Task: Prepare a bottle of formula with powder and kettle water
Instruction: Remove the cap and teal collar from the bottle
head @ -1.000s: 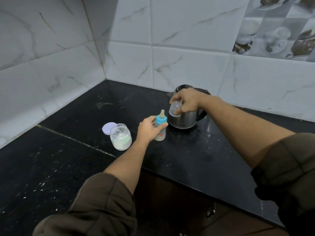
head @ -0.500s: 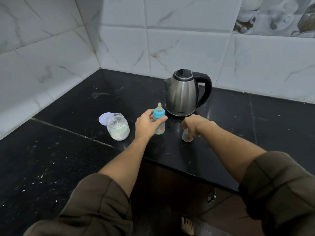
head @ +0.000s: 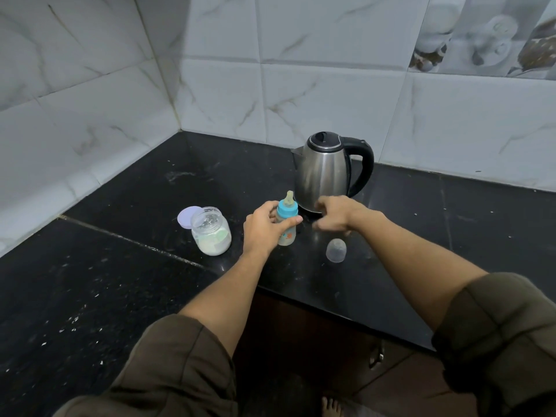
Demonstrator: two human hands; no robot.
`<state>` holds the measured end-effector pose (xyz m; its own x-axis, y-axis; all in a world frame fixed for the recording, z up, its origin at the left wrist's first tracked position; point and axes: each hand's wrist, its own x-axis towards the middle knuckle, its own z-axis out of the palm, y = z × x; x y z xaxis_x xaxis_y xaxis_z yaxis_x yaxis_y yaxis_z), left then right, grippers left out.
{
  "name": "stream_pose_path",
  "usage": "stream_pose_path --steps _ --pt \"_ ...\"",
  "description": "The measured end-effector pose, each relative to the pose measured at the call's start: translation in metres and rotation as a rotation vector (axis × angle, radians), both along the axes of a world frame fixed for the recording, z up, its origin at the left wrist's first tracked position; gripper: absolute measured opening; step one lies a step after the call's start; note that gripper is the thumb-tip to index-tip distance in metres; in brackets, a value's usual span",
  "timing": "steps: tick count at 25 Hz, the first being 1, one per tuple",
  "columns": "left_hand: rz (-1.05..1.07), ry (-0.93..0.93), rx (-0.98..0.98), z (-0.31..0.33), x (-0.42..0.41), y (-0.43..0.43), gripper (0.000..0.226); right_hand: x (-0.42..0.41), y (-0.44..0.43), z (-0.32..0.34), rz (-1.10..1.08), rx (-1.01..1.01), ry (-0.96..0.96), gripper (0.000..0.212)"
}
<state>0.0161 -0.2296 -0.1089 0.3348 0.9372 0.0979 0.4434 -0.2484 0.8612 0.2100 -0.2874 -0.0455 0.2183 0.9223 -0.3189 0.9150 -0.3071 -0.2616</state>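
An open clear glass jar (head: 211, 233) holding white powder stands left of the left hand (head: 264, 230), whose fingers (head: 269, 206) curl round the small, clear, blue-collared baby bottle (head: 287, 219). The right hand (head: 337, 216) hovers just right of the bottle, fingers loose and empty, with a clear domed cap (head: 336, 250) standing near them, untouched.

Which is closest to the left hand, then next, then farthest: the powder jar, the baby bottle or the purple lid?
1. The baby bottle: the left hand is holding it, so they touch.
2. The powder jar: standing just to the hand's left, not touching it.
3. The purple lid: farther left still, on the far side of the jar.
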Motion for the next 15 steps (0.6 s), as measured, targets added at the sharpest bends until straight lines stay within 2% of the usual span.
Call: stream_pose_path --steps 3,7,10,11,15 --pt "-0.03 0.022 0.016 0.01 0.001 0.002 0.055 -0.024 0.018 0.031 -0.039 0.156 0.162 0.063" --pt "-0.045 0.055 0.057 0.029 -0.001 0.005 0.055 -0.046 0.032 0.048 0.028 0.185 0.068 0.052" --pt "-0.043 0.082 0.043 0.035 -0.008 0.01 0.071 -0.045 0.042 0.059 0.061 0.179 0.078 0.051" --pt "-0.04 0.098 0.035 0.037 -0.009 0.012 0.071 -0.046 0.045 0.064 0.077 0.18 0.069 0.051" --pt "-0.013 0.087 0.031 0.048 -0.009 0.02 0.042 -0.049 0.059 0.079 0.171 0.185 -0.019 0.049"
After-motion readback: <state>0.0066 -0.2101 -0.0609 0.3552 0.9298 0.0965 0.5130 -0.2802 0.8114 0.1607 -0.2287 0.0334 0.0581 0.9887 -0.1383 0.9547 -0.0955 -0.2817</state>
